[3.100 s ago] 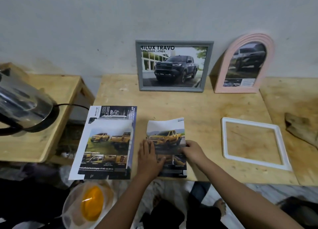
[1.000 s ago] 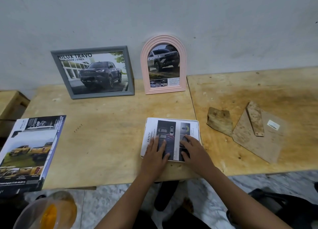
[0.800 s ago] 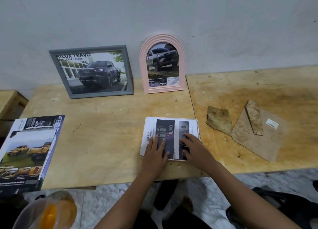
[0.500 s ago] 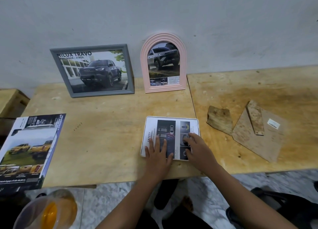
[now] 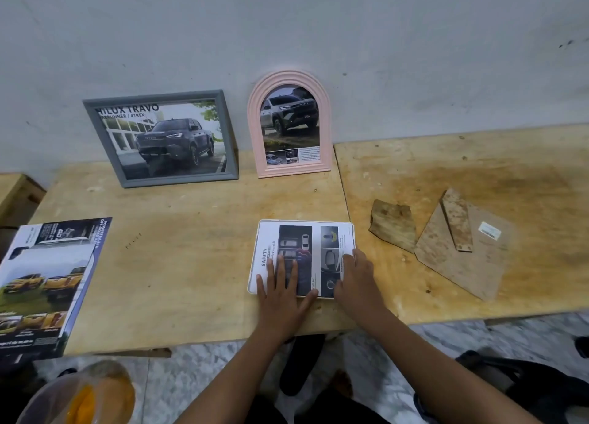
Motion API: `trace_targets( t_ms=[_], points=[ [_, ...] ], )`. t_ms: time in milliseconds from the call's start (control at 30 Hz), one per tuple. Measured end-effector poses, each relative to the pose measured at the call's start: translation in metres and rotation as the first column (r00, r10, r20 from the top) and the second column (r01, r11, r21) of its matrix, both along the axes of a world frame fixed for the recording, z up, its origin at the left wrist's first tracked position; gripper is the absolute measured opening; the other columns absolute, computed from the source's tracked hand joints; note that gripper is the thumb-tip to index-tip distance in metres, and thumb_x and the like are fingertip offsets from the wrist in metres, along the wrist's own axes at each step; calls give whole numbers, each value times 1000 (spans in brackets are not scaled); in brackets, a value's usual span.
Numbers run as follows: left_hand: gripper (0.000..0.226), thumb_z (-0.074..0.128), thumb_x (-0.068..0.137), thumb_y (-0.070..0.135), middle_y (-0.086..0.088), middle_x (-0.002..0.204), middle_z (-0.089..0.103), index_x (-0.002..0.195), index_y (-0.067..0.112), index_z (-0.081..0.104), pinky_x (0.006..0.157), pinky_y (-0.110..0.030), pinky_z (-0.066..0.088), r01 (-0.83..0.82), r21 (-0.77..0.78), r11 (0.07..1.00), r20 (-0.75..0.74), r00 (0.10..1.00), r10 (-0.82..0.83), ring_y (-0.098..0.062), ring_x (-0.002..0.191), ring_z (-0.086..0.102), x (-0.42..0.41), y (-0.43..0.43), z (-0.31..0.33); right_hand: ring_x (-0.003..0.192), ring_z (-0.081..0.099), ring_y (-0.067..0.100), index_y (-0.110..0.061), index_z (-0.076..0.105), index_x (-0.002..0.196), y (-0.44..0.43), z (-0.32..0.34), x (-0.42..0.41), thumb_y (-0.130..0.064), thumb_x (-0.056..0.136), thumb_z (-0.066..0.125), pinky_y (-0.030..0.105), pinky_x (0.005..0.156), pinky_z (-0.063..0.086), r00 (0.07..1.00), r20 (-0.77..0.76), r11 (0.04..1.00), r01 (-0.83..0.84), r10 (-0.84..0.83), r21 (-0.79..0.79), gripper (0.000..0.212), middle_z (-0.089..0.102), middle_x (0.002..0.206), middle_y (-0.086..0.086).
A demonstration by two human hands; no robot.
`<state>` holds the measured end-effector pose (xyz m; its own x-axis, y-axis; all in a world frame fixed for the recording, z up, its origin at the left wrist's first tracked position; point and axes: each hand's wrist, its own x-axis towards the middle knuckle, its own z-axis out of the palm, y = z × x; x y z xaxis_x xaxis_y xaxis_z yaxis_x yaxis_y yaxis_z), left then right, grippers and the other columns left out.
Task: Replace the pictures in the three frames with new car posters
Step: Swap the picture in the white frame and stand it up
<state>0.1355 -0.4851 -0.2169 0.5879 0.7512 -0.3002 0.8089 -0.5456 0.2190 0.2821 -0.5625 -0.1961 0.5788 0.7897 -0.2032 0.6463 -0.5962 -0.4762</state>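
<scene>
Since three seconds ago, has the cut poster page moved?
Yes. The poster page went right, from beside the brochure onto the white frame near the pink arched frame.

Grey-white wall (image 5: 318, 25) behind two butted wooden tables (image 5: 191, 232), marbled floor (image 5: 462, 337) below.

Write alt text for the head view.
A left hand and right hand press a printed page into a white rectangular frame on a wooden table; a grey rectangular frame and pink arched frame with truck pictures stand behind.

Grey frame (image 5: 161, 138); pink arched frame (image 5: 289, 124) (ridged); white frame (image 5: 302, 258).
</scene>
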Motion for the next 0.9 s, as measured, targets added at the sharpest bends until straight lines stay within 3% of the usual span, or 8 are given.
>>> trace_targets(
  t_ms=[133,267,400,533,667,767,833,900],
  points=[
    [83,2,88,71,-12,153,26,148,16,20,109,-53,17,-53,31,998,-10,999,53,-31,144,1,6,0,-2,129,36,27,-5,44,123,4,10,13,-2,83,49,26,96,38,992,-105,995,-55,64,81,41,26,147,10],
    [107,-18,60,81,-5,156,-16,149,23,-4,114,-52,-4,-64,-38,997,-34,997,63,-28,143,-17,15,-1,4,141,22,18,-8,29,144,-1,13,32,-13,94,43,23,105,31,971,-43,971,-237,237,-7,51,7,158,3],
    [100,0,70,84,-5,158,-10,150,24,2,114,-52,-3,-88,-18,996,-51,995,87,-26,144,-16,18,1,13,145,6,16,-13,24,148,-11,5,38,-22,97,41,26,115,17,955,-54,954,-294,291,-52,55,-3,158,-2],
    [67,32,94,56,-8,158,3,147,18,22,114,-52,4,-117,25,993,63,991,115,-26,145,-9,41,8,21,134,28,8,-12,48,132,-25,5,52,-18,93,47,21,110,28,951,-120,949,-261,284,175,39,25,150,-4],
    [52,38,97,41,-14,156,15,138,9,41,117,-43,6,-38,11,999,262,964,34,-29,145,2,92,7,31,118,40,7,-13,57,119,-49,17,94,-12,84,53,22,100,35,983,-126,953,-94,135,287,35,43,133,-1],
    [45,48,95,26,-18,150,28,134,2,45,118,-38,16,96,-55,994,438,897,-63,-30,142,18,144,-4,41,112,48,15,-9,60,115,-76,25,134,-5,85,55,19,91,35,988,-105,932,145,-116,332,31,50,122,3],
    [45,47,96,25,-12,147,34,136,6,43,114,-33,25,238,-110,965,470,868,-160,-26,138,29,179,-17,47,113,48,18,-10,58,116,-97,30,156,-5,86,57,21,88,35,917,-174,853,398,-359,337,30,48,117,0],
    [48,44,96,28,-9,149,33,141,9,38,111,-32,27,393,-124,911,439,845,-305,-22,138,29,210,-34,50,117,45,21,-9,52,121,-118,27,177,-4,84,61,29,95,39,765,-312,716,640,-563,278,38,46,122,4]
  ],
)
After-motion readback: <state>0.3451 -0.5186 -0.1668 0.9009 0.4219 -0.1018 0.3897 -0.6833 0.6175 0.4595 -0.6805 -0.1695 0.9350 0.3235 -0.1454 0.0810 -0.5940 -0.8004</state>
